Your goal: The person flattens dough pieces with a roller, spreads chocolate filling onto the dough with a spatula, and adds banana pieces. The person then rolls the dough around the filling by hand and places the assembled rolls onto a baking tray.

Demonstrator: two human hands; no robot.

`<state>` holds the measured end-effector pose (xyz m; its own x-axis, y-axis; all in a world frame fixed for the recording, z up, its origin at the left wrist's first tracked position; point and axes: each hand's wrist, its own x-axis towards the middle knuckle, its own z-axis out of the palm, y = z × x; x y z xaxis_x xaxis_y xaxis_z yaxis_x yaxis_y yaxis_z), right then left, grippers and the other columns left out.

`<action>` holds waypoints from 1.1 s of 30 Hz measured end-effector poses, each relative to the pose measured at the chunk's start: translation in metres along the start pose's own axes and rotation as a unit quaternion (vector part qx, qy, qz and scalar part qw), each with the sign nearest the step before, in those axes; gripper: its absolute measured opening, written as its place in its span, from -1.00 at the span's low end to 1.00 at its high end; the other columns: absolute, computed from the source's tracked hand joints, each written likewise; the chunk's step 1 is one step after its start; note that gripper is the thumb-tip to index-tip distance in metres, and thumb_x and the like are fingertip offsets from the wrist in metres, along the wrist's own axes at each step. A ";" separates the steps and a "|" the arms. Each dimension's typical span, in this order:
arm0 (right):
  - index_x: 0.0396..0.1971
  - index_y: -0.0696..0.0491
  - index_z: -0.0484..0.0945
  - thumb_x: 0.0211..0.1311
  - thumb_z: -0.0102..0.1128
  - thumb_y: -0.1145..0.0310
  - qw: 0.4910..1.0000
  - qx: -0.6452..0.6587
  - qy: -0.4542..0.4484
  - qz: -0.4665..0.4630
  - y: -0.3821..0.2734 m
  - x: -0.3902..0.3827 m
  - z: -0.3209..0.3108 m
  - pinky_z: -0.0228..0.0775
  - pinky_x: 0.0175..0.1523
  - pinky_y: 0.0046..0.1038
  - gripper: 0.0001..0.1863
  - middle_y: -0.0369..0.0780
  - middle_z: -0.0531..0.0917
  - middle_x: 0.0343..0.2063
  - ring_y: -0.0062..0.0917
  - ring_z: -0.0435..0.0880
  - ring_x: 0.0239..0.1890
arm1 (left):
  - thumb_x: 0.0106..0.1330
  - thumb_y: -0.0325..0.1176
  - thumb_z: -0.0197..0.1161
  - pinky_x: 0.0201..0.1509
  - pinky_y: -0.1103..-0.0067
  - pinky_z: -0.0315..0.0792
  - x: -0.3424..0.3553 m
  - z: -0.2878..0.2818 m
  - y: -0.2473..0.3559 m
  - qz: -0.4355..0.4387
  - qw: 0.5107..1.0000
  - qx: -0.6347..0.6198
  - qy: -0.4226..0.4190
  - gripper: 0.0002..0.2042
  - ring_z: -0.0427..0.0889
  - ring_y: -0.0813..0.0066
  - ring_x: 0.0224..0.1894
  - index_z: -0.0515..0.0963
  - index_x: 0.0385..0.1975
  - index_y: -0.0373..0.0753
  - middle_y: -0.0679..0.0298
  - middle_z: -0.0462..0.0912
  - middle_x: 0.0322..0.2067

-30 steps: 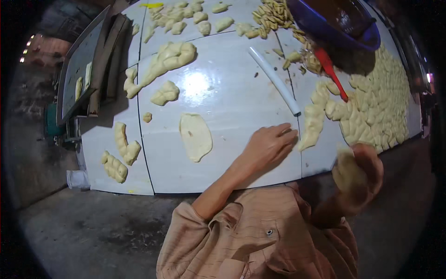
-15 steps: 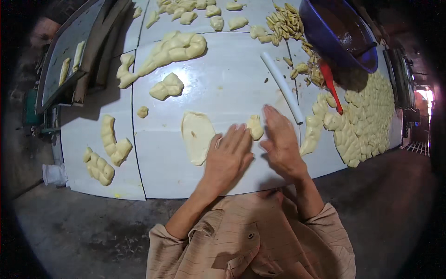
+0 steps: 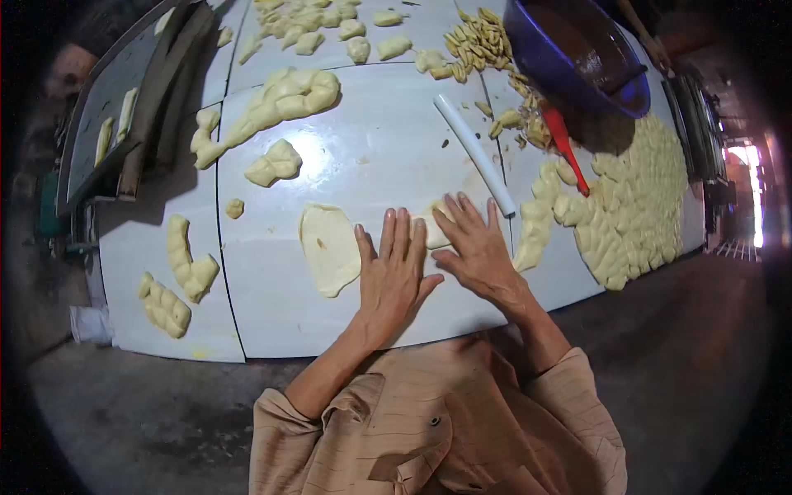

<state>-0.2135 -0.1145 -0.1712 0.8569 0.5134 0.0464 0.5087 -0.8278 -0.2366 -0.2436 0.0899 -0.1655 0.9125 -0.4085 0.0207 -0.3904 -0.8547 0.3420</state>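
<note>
One left hand (image 3: 391, 276) and one right hand (image 3: 482, 259) lie open and flat, gripping nothing. Between them on the table (image 3: 285, 326) is one small dough piece (image 3: 431, 234), pale and flattened. Nearby are one oval dough sheet (image 3: 328, 251) and one white rod (image 3: 474, 155).

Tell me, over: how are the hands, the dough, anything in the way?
Left hand open, beside flattened dough oval. Right hand open, partly covering small dough piece. White rod close by right hand.
</note>
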 end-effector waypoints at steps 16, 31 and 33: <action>0.21 0.06 0.50 0.38 0.17 0.34 0.984 0.107 0.145 0.002 0.057 0.016 -0.034 0.29 0.18 -0.15 -0.58 -0.14 0.63 0.08 -0.23 0.57 0.11 | 0.22 0.10 0.45 0.52 -0.25 -0.17 -0.042 0.032 0.024 -0.071 0.972 0.026 0.221 -0.04 0.07 -0.14 0.57 0.13 0.53 -0.21 -0.18 0.10 0.51; 0.34 -0.13 0.49 0.40 0.16 -0.03 0.987 -0.098 0.125 0.034 0.057 0.132 0.010 -0.11 0.48 0.23 -0.42 0.00 0.36 0.42 -0.05 0.20 0.52 | 0.56 -0.08 -0.06 0.50 -0.29 -0.28 0.096 0.005 -0.049 -0.247 0.957 0.057 0.139 -0.45 0.11 -0.10 0.56 0.30 0.45 -0.21 -0.11 0.24 0.47; 0.33 -0.13 0.50 0.37 0.19 -0.08 0.982 -0.121 0.145 0.024 0.059 0.147 0.001 -0.06 0.47 0.19 -0.39 0.03 0.36 0.41 -0.03 0.23 0.49 | 0.56 -0.06 -0.03 0.48 -0.32 -0.25 0.111 0.001 -0.064 -0.249 0.952 0.069 0.162 -0.46 0.10 -0.11 0.56 0.34 0.44 -0.18 -0.15 0.24 0.46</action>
<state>-0.0571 -0.0879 -0.1789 0.8503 0.4146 0.3242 0.4414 -0.8973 -0.0101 -0.1171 0.0990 -0.1864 0.9696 0.1601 0.1853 0.1089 -0.9596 0.2593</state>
